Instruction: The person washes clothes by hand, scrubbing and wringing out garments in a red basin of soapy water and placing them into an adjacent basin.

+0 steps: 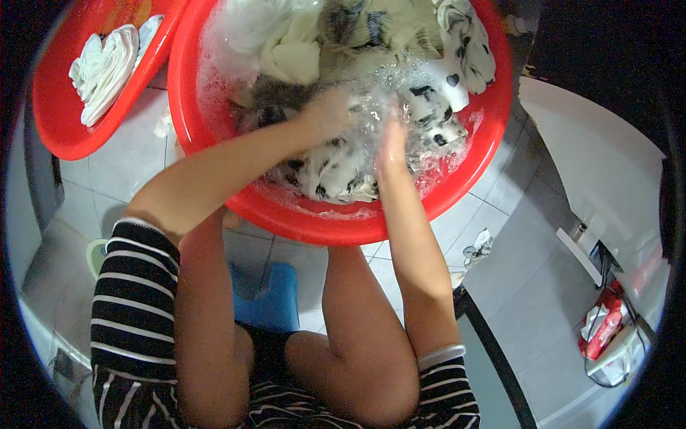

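A large red basin in front of me holds soapy water and soaked laundry. Near its middle, my left hand reaches in over white cloth with black patches; its fingers are smeared by motion. Beside it on the right, my right hand points into splashing water, its fingertips lost in the spray. Whether either hand grips cloth cannot be made out. More black-and-white cloth lies just right of that hand. Farther back is a cream cloth, partly under suds.
At the far left a second red basin holds a bundled white cloth. A blue plastic stool stands between my legs on the tiled floor. A red and white packet lies at the right, near a dark cable.
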A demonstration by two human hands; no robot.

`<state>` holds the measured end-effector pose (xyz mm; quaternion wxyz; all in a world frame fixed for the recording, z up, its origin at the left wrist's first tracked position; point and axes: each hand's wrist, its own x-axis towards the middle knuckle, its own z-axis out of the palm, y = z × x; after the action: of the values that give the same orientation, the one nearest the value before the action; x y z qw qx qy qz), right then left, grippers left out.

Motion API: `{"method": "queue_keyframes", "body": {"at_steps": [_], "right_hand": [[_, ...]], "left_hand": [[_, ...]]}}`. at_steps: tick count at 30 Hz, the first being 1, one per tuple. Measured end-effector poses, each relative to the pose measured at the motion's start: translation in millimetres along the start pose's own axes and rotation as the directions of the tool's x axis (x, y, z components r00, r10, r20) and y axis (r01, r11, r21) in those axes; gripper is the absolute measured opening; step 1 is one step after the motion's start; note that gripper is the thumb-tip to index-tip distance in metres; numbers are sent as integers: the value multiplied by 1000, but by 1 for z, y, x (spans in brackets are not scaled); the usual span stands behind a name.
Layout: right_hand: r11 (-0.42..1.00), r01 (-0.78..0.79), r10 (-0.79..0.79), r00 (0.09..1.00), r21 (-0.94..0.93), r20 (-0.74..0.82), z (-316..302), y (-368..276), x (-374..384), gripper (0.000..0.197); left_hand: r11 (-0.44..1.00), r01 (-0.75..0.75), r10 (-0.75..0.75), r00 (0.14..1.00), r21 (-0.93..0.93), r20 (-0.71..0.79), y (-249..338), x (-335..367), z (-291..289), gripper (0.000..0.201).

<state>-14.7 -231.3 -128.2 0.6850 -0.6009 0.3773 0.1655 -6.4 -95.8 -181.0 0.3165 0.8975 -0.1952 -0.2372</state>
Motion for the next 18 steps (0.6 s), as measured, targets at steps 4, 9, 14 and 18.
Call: {"method": "queue_keyframes", "body": {"at_steps": [4,9,14,18], "right_hand": [[863,-374,299,920,339,253,-11,-18,-4,50],[793,-366,174,902,487,395,11,-49,-72,45],[935,-231,180,963,269,203,22,-49,-95,36],[902,-221,83,932,370,354,-49,-20,-54,31]], "left_hand": [[780,-382,216,908,-496,-360,94,-39,-53,40],[861,-509,482,817,-4,-317,72,-29,-102,36],[984,-102,38,919,-146,-391,87,-34,-85,24],[860,-504,443,819,-86,-363,123,-48,-78,25]]}}
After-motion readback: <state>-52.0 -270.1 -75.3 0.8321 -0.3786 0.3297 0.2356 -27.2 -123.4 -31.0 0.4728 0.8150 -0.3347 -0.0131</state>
